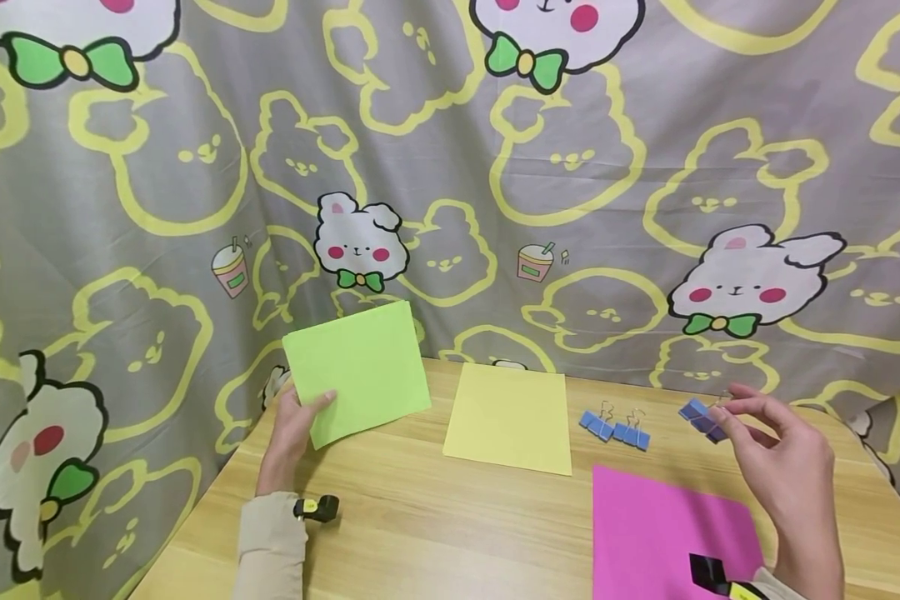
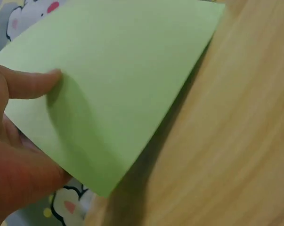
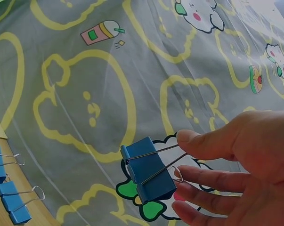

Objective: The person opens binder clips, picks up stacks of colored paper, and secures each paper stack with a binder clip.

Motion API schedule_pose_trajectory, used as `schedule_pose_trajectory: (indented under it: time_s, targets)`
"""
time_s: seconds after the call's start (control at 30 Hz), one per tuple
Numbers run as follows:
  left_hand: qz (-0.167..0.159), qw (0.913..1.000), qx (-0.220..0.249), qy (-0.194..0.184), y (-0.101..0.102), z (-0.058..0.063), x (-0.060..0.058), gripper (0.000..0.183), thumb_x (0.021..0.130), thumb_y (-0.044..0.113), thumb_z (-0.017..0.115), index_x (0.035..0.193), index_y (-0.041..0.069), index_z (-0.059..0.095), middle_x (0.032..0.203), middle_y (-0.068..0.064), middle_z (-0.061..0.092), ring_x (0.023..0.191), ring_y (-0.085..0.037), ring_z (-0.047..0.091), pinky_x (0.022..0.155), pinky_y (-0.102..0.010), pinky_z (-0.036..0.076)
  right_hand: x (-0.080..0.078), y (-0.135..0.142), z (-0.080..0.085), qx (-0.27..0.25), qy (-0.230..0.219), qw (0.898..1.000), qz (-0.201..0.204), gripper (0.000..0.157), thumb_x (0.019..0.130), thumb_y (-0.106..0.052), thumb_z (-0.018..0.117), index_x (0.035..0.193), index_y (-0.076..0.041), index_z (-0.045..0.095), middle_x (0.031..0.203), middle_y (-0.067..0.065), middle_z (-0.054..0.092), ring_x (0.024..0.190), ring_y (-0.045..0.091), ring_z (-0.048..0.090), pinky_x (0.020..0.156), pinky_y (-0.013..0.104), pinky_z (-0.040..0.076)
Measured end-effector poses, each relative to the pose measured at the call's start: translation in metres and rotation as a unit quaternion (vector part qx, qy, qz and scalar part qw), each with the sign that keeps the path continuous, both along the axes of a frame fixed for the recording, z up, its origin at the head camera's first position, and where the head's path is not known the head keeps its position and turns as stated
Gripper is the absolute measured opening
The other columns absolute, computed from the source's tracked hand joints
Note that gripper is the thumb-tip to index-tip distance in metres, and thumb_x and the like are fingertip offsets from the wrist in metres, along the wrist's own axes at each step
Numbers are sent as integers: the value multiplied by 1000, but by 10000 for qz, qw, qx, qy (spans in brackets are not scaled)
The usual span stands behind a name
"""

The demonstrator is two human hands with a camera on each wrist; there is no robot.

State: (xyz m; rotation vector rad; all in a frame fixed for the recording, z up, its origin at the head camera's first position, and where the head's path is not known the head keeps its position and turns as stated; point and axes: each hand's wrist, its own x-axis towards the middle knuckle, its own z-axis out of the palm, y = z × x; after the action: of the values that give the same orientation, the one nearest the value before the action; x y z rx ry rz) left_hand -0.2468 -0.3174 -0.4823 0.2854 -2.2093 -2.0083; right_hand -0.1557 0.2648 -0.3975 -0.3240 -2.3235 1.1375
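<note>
Left grip (image 1: 292, 425) pinching green paper (image 1: 367, 367), sheet count unclear, right grip (image 1: 787, 458) pinching one blue binder clip (image 3: 149, 169) above the counter (image 1: 435, 525), two more clips (image 1: 632, 437) lying there, near one yellow sheet (image 1: 508, 419), one magenta sheet (image 1: 652, 533)

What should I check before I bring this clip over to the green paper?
1. Green paper held by the left grip: ok, thumb on its face.
2. Blue clip held by the right grip: ok.
3. Clip at the paper's edge: not ok, they are well apart.
4. Clip's mouth open: cannot tell.
5. Number of green sheets: cannot tell.
6. Spare clips at hand: ok, two on the table.
</note>
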Motion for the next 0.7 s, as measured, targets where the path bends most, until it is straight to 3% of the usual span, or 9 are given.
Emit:
schedule_pose_trajectory:
  time_s: [0.2,0.37,0.53,0.6,0.7]
  targets:
    - [-369,9989,9,273,-2,-9,0,41,103,12,62,139,-3,48,116,-4,65,98,-13,67,87,-32,57,-1,0,-1,49,-90,9999,47,23,96,-24,75,105,-2,73,133,-2,68,105,-18,48,79,1,43]
    - [-460,9984,-215,238,-2,-13,-1,39,99,11,68,132,0,50,115,-3,62,102,-15,63,89,-32,55,-1,0,-1,109,-60,9999,46,23,96,-24,75,105,-3,73,134,1,68,108,-17,49,79,1,43]
    - [-630,9961,-579,207,3,-3,2,57,95,19,75,142,4,46,139,-13,55,130,-28,49,113,-48,37,-2,1,-2,140,53,9998,90,21,95,-21,76,104,-2,73,133,2,68,103,-20,47,78,1,42]
    - [-648,9944,-801,219,6,2,3,60,95,22,76,143,3,46,141,-16,54,130,-27,49,114,-45,36,-3,1,-2,145,77,9998,115,20,95,-20,76,104,-2,73,132,2,68,102,-21,47,78,1,42]
    - [-544,9929,-1033,235,10,5,2,57,93,24,78,137,2,50,133,-15,60,120,-22,56,105,-35,44,-3,1,-3,157,83,9997,161,20,95,-20,76,104,-2,73,132,3,68,102,-21,47,78,1,42]
